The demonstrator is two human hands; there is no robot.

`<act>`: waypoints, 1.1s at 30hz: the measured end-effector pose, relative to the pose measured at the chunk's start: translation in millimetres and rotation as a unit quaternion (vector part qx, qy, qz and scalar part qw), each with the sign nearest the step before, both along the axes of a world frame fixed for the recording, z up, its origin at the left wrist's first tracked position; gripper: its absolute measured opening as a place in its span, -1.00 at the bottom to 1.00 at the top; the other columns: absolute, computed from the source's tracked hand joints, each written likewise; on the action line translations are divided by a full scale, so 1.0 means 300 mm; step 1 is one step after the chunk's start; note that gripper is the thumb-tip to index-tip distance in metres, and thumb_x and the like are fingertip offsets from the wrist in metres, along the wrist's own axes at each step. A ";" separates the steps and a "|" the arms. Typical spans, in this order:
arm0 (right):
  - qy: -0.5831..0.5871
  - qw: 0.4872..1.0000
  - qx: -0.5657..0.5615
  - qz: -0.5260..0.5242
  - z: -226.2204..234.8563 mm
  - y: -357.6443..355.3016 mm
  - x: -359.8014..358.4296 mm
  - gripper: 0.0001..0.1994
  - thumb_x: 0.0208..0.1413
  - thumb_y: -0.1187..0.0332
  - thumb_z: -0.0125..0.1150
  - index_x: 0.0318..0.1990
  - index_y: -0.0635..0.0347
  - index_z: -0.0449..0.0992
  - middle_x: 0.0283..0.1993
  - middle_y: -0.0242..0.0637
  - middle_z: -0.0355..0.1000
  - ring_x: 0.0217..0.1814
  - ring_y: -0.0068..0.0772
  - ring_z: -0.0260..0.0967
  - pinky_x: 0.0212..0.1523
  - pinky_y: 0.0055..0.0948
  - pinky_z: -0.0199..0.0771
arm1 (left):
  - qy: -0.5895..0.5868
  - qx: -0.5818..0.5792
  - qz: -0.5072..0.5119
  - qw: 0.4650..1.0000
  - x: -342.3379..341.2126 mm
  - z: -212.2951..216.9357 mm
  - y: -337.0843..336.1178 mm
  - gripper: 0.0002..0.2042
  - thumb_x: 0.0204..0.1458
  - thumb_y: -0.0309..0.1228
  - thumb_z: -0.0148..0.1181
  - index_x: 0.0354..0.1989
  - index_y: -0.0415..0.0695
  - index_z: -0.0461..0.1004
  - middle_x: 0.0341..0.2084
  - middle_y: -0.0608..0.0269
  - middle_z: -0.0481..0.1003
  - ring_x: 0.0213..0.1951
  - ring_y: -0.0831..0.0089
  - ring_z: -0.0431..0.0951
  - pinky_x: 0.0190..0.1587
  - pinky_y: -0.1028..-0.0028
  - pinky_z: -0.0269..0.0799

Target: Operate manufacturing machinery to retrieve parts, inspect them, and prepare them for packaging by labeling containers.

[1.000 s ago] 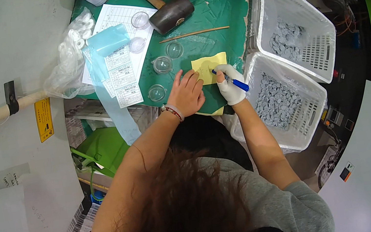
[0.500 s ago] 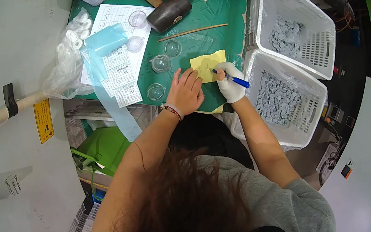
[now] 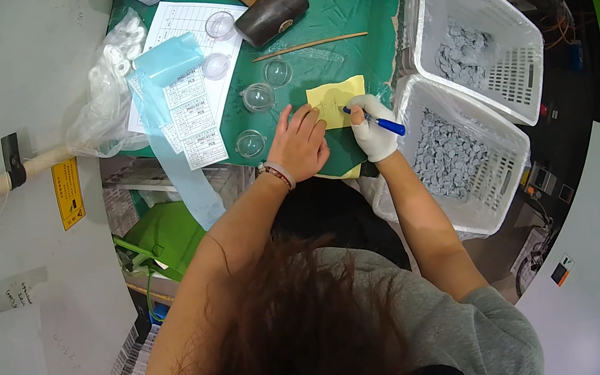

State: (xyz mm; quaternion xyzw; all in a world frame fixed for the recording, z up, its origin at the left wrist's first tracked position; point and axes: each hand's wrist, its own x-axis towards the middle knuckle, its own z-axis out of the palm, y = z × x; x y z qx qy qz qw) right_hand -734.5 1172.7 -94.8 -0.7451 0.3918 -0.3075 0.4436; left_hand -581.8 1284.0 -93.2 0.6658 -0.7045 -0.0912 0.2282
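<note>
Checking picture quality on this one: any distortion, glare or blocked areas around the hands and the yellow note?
Head view: strong fisheye bend, so the white baskets curve near the rim and the corners are black. Lighting is even, with mild shine on the clear cups. The left hand, the gloved right hand with the blue pen and the yellow note are sharp; the person's hair blocks the lower middle.
</note>
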 end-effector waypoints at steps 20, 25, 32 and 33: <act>-0.007 0.999 -0.038 -0.034 -0.007 -0.002 -0.023 -0.63 0.17 0.02 0.08 -0.34 0.20 0.47 -0.42 -0.15 0.46 -0.41 -0.13 0.45 -0.35 -0.34 0.42 | -0.004 -0.005 0.002 1.000 -0.001 0.003 -0.001 -0.70 -0.13 -0.35 0.12 -0.18 -0.17 0.42 -0.11 0.09 0.38 0.11 0.16 0.29 0.24 0.00 0.04; -0.027 0.999 -0.032 -0.018 -0.001 -0.004 -0.025 -0.65 0.17 0.05 0.09 -0.34 0.20 0.46 -0.42 -0.14 0.45 -0.39 -0.12 0.45 -0.35 -0.33 0.41 | -0.004 -0.005 0.001 1.000 -0.002 0.002 -0.003 -0.69 -0.13 -0.35 0.12 -0.18 -0.18 0.42 -0.11 0.08 0.38 0.11 0.15 0.29 0.24 -0.01 0.04; 0.002 0.997 -0.053 -0.056 0.011 -0.004 -0.016 -0.68 0.17 0.08 0.10 -0.36 0.20 0.46 -0.42 -0.13 0.45 -0.39 -0.11 0.44 -0.34 -0.33 0.41 | 0.004 0.004 0.000 1.000 -0.001 0.008 -0.003 -0.69 -0.15 -0.38 0.13 -0.18 -0.18 0.41 -0.09 0.07 0.36 0.13 0.14 0.28 0.24 -0.01 0.04; 0.003 0.998 -0.047 -0.049 0.012 -0.004 -0.016 -0.68 0.17 0.09 0.09 -0.35 0.20 0.46 -0.41 -0.13 0.45 -0.38 -0.11 0.44 -0.34 -0.33 0.41 | 0.007 0.005 0.000 1.000 -0.002 0.009 -0.003 -0.69 -0.15 -0.39 0.14 -0.18 -0.18 0.41 -0.08 0.07 0.36 0.13 0.14 0.27 0.25 -0.01 0.04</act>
